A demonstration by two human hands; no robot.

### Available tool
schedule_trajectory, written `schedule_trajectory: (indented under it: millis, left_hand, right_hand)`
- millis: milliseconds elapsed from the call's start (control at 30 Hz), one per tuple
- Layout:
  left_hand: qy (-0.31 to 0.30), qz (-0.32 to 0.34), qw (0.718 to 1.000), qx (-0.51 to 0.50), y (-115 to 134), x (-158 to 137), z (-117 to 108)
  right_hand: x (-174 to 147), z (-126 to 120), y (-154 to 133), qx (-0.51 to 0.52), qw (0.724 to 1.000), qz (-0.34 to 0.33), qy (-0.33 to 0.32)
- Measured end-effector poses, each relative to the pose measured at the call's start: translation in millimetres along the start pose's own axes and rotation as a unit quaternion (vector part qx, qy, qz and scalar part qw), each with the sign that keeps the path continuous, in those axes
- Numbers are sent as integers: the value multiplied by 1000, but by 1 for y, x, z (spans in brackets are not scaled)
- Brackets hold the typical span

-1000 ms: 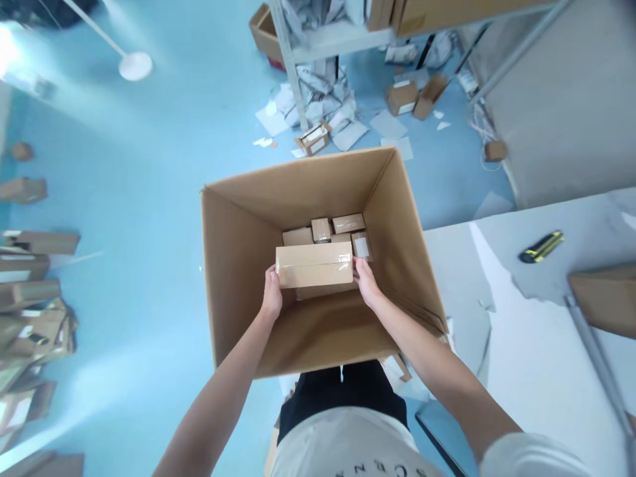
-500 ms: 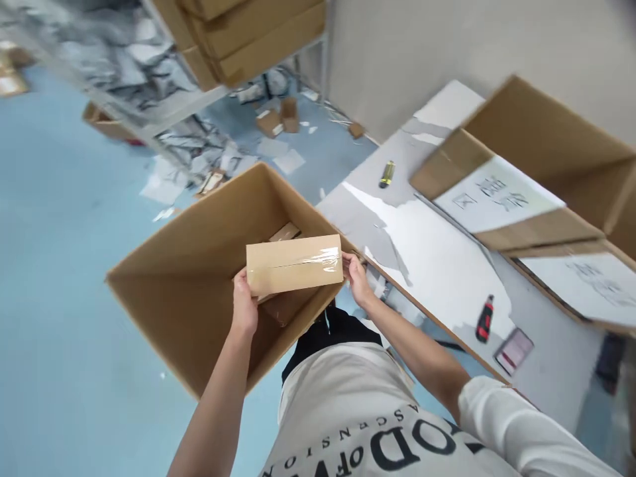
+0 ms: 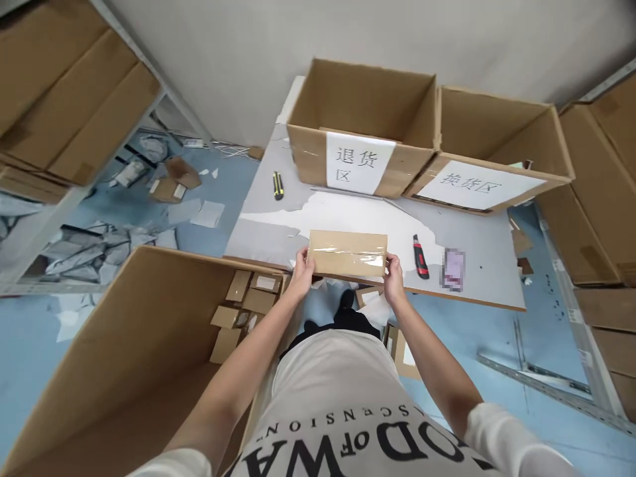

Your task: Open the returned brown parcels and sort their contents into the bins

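A small taped cardboard box is held between both hands at the near edge of the table. My left hand grips its left end, and my right hand grips its right end. Clear tape shines along the box's middle. Whether the box rests on the table edge or hovers over it, I cannot tell. To the left stands a large open carton with several small cardboard boxes inside. A red and black box cutter lies on the table, right of the held box.
Two open cartons with paper signs, a left one and a right one, stand at the table's back. A yellow and black cutter and a blurred pinkish object lie there too. Shelves with boxes flank both sides.
My view has turned right, from the large carton to the table. Both hands have carried the small box out from over the carton to the table's near edge.
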State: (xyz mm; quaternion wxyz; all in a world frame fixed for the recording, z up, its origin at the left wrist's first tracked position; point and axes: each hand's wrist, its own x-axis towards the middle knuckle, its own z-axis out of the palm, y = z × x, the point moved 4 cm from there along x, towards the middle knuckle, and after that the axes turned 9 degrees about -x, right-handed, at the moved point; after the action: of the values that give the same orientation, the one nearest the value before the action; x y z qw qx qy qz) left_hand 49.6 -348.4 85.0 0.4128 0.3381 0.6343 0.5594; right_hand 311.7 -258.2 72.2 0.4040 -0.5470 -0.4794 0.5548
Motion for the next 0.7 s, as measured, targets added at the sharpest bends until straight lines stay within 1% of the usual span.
schedule_trajectory:
  millis: [67,133,200,267,333,433,500,600,700]
  left_hand:
    - [-28,-14,1000,0,-9,25,40]
    - [-40,-40,998,-7,-21,44,71]
    - [-50,-67,996,-22,-34,57,92]
    - [-60,-91,993,-42,-46,63,105]
    - [-66,-114,990,-54,-55,66,110]
    - [-66,-126,988,-58,-64,68,110]
    - [-77,-114,989,-62,-65,68,108]
    - [-109,-88,988,-73,-62,67,104]
    - [-133,-93,983,-89,-66,65,97]
  right_hand:
    - [22,-32,7,6,1000,8,18]
    - [41,-56,15,8,999,18,25]
    - [55,-73,24,5,999,35,24]
    - [63,-82,33,5,998,58,18]
    - [67,-86,42,8,997,75,11]
    - [69,-88,50,1,997,78,2]
    - [70,-88,54,-8,997,73,-9]
    - [71,-90,60,-9,997,74,-20]
    - [71,-99,71,-38,996,79,-11]
